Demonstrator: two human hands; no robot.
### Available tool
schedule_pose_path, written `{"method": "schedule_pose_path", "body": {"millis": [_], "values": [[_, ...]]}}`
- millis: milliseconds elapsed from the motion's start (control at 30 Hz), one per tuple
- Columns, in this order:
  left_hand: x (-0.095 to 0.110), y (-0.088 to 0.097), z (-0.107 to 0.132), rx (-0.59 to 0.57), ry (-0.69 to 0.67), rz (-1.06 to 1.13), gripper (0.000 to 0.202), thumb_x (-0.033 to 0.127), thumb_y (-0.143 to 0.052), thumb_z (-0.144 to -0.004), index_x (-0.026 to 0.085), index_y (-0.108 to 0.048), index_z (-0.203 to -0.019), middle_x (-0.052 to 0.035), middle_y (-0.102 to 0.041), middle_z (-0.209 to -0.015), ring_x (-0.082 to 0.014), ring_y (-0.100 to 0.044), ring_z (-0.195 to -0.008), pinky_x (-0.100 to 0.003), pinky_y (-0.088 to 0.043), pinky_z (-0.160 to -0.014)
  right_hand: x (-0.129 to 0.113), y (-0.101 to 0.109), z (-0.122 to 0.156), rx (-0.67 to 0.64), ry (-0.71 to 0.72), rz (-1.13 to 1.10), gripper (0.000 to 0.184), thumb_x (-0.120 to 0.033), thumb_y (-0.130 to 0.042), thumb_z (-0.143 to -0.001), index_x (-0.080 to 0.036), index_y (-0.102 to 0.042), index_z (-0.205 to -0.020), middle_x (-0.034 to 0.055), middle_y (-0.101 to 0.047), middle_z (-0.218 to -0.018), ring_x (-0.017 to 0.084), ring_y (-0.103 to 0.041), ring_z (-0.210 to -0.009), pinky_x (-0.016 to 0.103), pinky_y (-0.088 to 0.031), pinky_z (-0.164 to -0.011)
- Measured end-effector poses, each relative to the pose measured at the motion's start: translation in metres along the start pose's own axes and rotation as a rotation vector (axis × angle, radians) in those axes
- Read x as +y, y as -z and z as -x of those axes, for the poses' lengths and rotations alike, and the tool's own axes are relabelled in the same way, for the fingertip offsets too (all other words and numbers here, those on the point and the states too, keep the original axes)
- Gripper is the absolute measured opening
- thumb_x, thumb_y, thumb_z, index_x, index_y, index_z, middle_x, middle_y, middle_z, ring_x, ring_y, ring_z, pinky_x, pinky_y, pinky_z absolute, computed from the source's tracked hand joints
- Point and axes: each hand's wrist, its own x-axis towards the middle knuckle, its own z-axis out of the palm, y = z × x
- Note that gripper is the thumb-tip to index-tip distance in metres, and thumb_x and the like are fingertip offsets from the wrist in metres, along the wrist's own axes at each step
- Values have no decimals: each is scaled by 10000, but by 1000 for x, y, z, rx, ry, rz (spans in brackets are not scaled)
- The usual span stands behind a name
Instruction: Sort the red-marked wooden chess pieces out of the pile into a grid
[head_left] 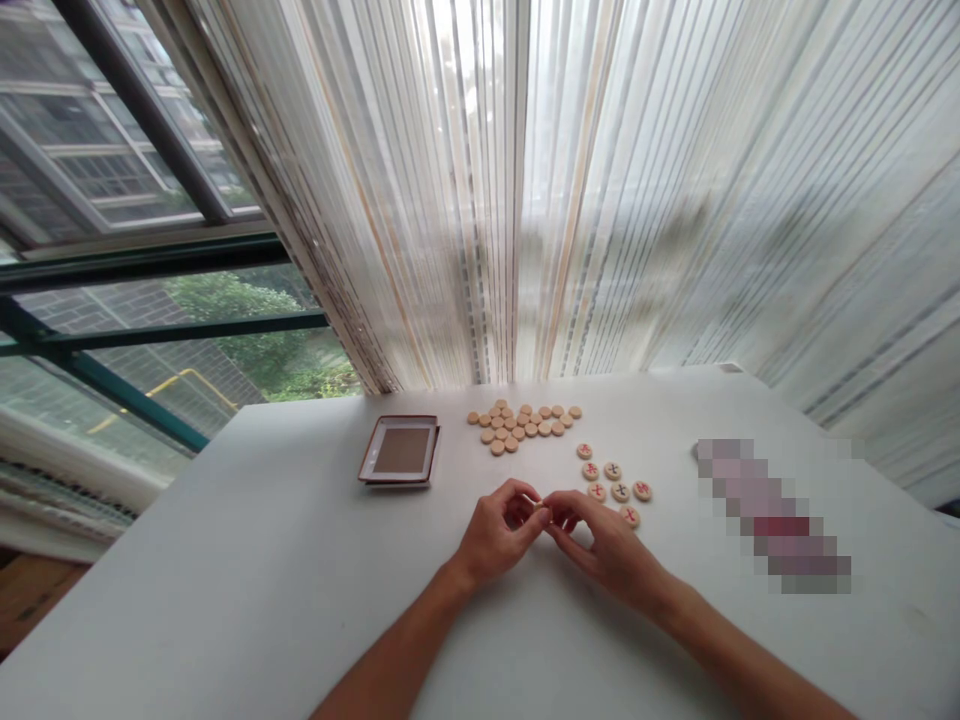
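tray [400, 452] left on table [262, 560] | disc cluster [525, 424] right of tray | loose discs [615, 482] before cluster, further right

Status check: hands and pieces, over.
Left hand, right hand together, both pinching one disc. To their right, marked discs; blank cluster and box beyond. Nothing blocking.

You hold one small, pale wooden disc [541, 512] pinched between the fingertips of your left hand [499, 535] and right hand [607, 545], low over the counter [262, 560]. Its face is hidden by your fingers. Just beside your right hand lie seven face-up discs [620, 491], flat and loosely grouped, marked in red or dark. Farther back, the blank discs [530, 429] lie flat in a tight cluster, touching one another.
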Motion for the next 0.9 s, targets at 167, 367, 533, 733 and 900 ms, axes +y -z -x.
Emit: {"method": "schedule_pose_path", "body": {"millis": [167, 367, 533, 733, 900], "values": [[1, 1, 0, 1, 2, 18, 271, 411, -578, -927, 150, -625, -983, -66, -710, -835, -136, -644, -646, -232, -501, -606, 1, 1, 0, -4, -20, 14, 116, -209, -562, -939, -225, -579, -1052, 19, -661, -908, 162, -629, -779, 299, -524, -724], [0, 2, 2, -41, -43, 48, 300, 362, -610, -914, 159, -590, -1134, -82, -706, -893, -154, -656, -721, -247, -517, -650, 4, 3, 0, 25, -24, 15, 157, -238, -549, -950, -228, -562, -1106, 41, -665, -984, 170, -634, -802, 311, -535, -738], [-2, 1, 3, -40, -56, 23, 308, 332, -632, -899, 171, -583, -1157, -93, -707, -929, -177, -671, -797, -265, -529, -695, 4, 5, 0, 29, -26, 24, 172, -239, -548, -952, -234, -557, -1124, 40, -668, -993, 168, -638, -803, 309, -537, -743], [1, 1, 1, -25, -60, -5, 311, 330, -648, -887, 174, -587, -1149, -87, -710, -934, -171, -669, -785, -266, -533, -700, 1, 5, -1, 22, -30, 22, 193, -231, -522, -964, -235, -543, -1156, 44, -670, -1017, 167, -643, -822, 308, -531, -765], [5, 0, 2, -35, -70, -53, 291, 334, -653, -880, 170, -600, -1114, -77, -715, -897, -159, -662, -743, -258, -531, -673, -1, 7, -2, 2, -61, 25, 150, -233, -486, -980, -231, -555, -1113, 34, -677, -962, 165, -645, -814, 302, -514, -759]]}}
